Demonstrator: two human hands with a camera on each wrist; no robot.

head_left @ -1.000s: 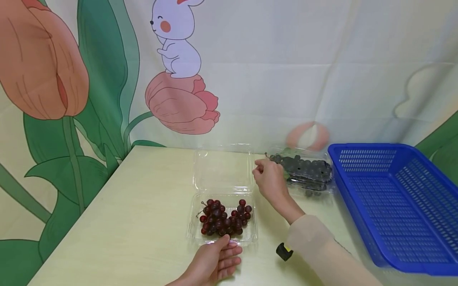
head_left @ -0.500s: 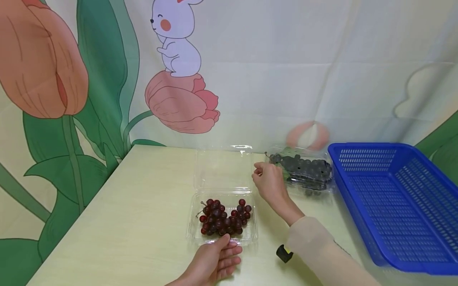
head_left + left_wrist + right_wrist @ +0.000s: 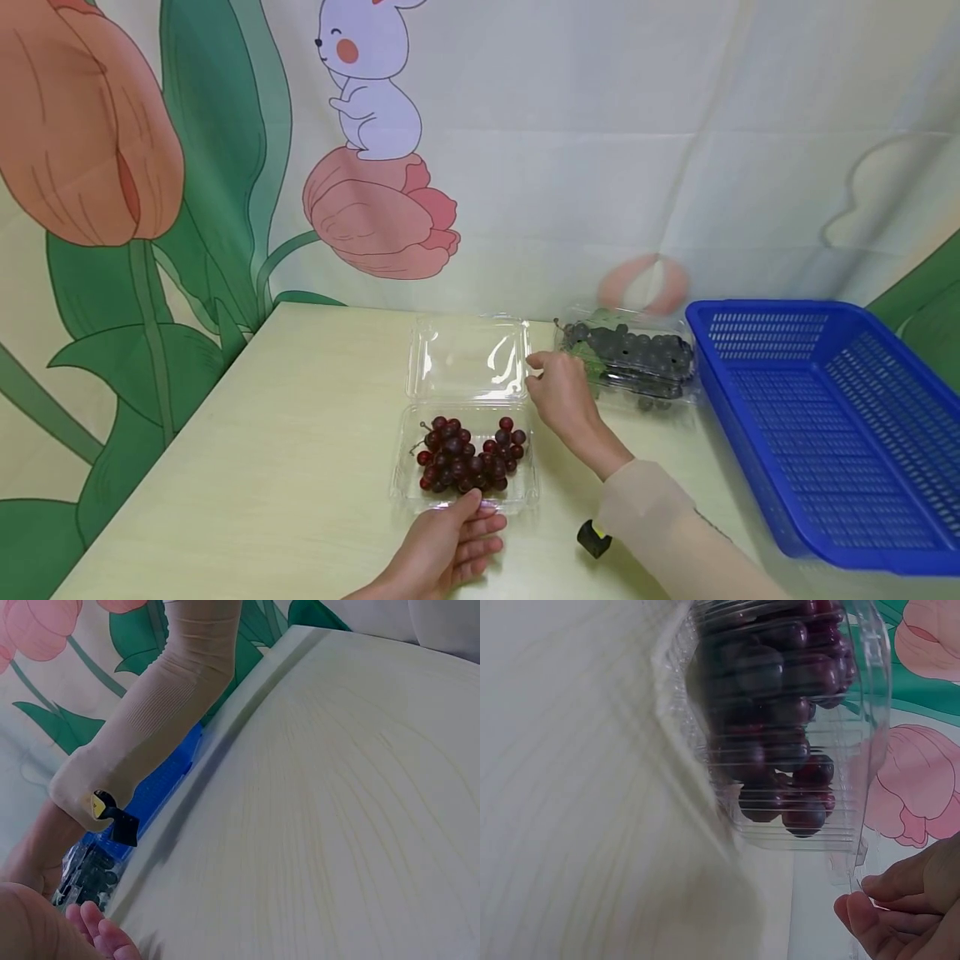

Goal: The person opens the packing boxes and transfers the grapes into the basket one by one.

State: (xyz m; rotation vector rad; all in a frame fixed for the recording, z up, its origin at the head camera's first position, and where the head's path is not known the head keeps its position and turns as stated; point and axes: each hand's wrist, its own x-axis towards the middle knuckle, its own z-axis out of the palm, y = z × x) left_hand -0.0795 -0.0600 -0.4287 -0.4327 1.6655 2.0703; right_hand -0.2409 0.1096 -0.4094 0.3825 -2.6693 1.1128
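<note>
A clear plastic clamshell box (image 3: pixel 401 492) stands on the table with its hinged lid (image 3: pixel 450 358) raised toward the back. Dark red grapes (image 3: pixel 453 458) on stems lie in its base. My left hand (image 3: pixel 442 542) holds the front rim, thumb over it and index fingertip under it; the other fingers extend to the right. Beside the lid's right edge, my right hand (image 3: pixel 562 396) pinches that edge between thumb and fingers. In the right wrist view, the right fingers (image 3: pixel 866 915) meet at the thin plastic edge, with the grapes seen through the ribbed wall.
Behind my right hand sits a closed clear box of dark grapes (image 3: pixel 652 354) with a green leaf. To the right is a large blue plastic basket (image 3: pixel 802 525). A black-and-yellow object (image 3: pixel 595 537) hangs at the right sleeve. A printed curtain (image 3: pixel 570 167) backs the table (image 3: pixel 225 483).
My right hand has moved slightly down and toward me, and the raised lid has tilted forward with it, catching more glare. My left hand and the grapes keep their places.
</note>
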